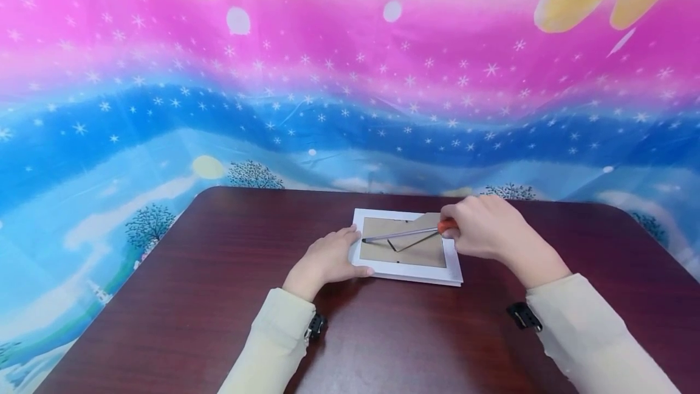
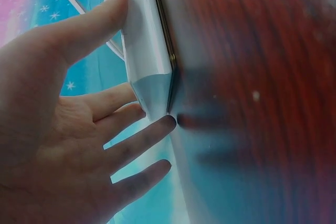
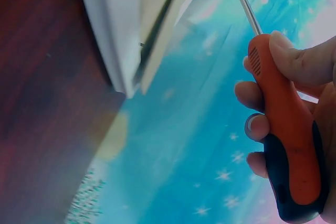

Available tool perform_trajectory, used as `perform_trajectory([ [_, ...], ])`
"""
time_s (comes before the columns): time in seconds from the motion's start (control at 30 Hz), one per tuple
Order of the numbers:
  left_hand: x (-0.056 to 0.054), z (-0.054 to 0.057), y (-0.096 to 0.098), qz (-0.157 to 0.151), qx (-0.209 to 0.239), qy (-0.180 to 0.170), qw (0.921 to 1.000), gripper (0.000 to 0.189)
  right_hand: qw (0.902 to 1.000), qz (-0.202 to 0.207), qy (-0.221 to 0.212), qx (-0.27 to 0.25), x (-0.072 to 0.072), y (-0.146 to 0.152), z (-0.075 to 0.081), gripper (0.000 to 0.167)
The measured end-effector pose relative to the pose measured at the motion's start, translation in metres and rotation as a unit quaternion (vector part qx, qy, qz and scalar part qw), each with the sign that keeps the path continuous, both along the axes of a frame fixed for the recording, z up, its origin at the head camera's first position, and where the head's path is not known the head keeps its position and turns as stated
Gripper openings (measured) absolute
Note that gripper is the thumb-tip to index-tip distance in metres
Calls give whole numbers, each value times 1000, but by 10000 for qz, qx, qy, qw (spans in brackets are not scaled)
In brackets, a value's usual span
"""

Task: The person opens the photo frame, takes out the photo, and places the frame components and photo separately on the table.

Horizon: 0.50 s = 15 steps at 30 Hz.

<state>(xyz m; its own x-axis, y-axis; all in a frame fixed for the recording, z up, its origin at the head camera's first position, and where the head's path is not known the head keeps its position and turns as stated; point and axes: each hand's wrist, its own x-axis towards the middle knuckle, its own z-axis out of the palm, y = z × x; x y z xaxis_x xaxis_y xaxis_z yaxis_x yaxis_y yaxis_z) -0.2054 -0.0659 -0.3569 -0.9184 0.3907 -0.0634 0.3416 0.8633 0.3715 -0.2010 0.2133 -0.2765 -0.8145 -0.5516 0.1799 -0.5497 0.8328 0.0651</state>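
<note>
Right hand, right of center in the head view, has its fingers wrapped round the orange-and-black handle of a screwdriver. Shaft runs left over the brown backing of a white picture frame, tip by its inner left edge, can't tell if touching. Left hand is pretty relaxed, fingers spread against the frame's left side, thumb near the lower-left corner. Frame's a bit below and right of center, flat on a dark reddish table; snowflake backdrop fills the upper half.

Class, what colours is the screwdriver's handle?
The handle is orange with near-black parts, clearest in the right wrist view.
</note>
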Motion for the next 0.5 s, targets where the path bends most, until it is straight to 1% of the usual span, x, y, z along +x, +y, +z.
perform_trajectory([
  [0.13, 0, 1, 1, -19, -22, 27, 10000, 82, 9997, 36, -10, 257, -1, -9, 13, 16],
  [0.3, 0, -1, 0, -55, -21, 42, 10000, 82, 9982, 215, 100, 542, -1, -23, 28, 19],
  [0.4, 0, -1, 0, -63, -18, 67, 10000, 82, 9965, 391, 274, 687, 0, -32, 37, 20],
  [0.5, 1, 0, 0, -61, -2, 59, 10000, 81, 9929, 551, 561, 892, 2, -42, 45, 29],
])
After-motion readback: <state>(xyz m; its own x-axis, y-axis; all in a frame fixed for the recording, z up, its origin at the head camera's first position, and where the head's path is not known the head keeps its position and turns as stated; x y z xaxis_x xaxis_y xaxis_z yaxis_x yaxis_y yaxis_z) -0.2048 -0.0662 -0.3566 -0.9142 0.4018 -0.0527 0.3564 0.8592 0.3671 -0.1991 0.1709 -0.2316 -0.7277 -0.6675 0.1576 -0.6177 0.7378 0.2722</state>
